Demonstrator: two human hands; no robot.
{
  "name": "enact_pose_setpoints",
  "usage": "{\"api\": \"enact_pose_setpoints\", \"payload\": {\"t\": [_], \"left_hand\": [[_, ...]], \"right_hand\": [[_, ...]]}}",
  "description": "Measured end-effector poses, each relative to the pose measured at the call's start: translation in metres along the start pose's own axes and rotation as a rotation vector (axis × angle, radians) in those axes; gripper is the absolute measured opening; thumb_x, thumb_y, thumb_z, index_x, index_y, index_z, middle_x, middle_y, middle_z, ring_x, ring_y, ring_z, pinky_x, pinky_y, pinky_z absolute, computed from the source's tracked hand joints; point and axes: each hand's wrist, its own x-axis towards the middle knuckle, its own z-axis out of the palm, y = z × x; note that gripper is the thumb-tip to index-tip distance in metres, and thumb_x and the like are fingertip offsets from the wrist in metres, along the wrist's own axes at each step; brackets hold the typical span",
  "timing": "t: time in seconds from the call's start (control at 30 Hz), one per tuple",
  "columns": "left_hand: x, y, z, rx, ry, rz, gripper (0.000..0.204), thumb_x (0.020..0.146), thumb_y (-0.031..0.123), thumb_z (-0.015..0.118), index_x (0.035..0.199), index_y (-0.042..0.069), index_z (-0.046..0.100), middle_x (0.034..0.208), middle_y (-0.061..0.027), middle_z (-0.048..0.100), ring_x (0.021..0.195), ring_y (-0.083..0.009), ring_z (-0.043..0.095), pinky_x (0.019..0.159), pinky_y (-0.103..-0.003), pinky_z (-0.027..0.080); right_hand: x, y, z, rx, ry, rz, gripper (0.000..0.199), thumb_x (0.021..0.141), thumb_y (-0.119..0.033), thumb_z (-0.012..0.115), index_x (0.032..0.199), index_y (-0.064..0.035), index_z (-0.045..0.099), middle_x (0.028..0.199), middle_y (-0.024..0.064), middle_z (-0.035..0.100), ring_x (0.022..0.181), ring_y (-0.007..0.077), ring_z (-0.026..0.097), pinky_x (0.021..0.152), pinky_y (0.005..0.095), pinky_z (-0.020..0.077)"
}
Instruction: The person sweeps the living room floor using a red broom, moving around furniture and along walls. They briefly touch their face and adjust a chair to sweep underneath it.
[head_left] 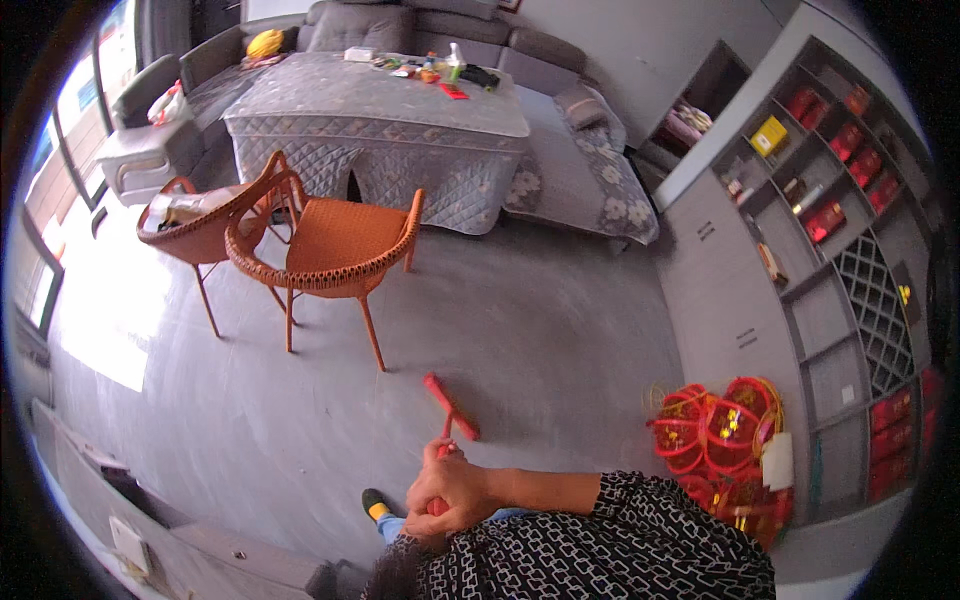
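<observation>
A red broom [462, 424] stands with its head on the grey floor, and its red handle rises toward me. My right hand [462, 484] is closed round the handle, with its forearm coming in from the right in a black-and-white patterned sleeve. Close against it, my left hand [424, 524] is closed at the upper end of the handle. The two hands overlap, so part of the left hand and the handle is hidden. Past the broom head stands an orange woven chair [350, 240].
A second woven chair [205, 215] holds a wrapped item. Behind are a quilt-covered table [300, 95], a grey sofa [460, 30] and a low daybed [565, 150]. Red lanterns [725, 435] sit by the shelf cabinet [730, 290] at right. My foot [375, 502] is beside the hands.
</observation>
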Motion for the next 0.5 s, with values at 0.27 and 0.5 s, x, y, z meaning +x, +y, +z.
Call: {"api": "enact_pose_setpoints", "payload": {"t": [0.27,0.5], "left_hand": [[-0.061,0.119,-0.089,0.116,0.274,0.286,0.011,0.069,0.012,0.056,0.071,0.009,0.045,0.063,-0.0013,0.049,0.053,-0.0133,0.047,0.050,-0.025,0.041],[-0.122,0.201,-0.042,0.155,0.272,0.512,0.015,0.066,0.003,0.054,0.071,0.010,0.041,0.063,-0.0003,0.045,0.052,-0.0117,0.046,0.049,-0.024,0.042]], "right_hand": [[0.089,-0.018,0.037,0.180,-0.013,-0.287,0.031,0.073,-0.009,0.057,0.054,0.0003,0.035,0.053,0.0104,0.037,0.052,0.0249,0.041,0.053,0.0359,0.0316],[0.110,-0.013,0.045,0.361,0.075,-0.282,0.032,0.071,-0.004,0.052,0.050,-0.0006,0.027,0.050,0.0084,0.030,0.048,0.0240,0.033,0.051,0.0359,0.0280]]}}
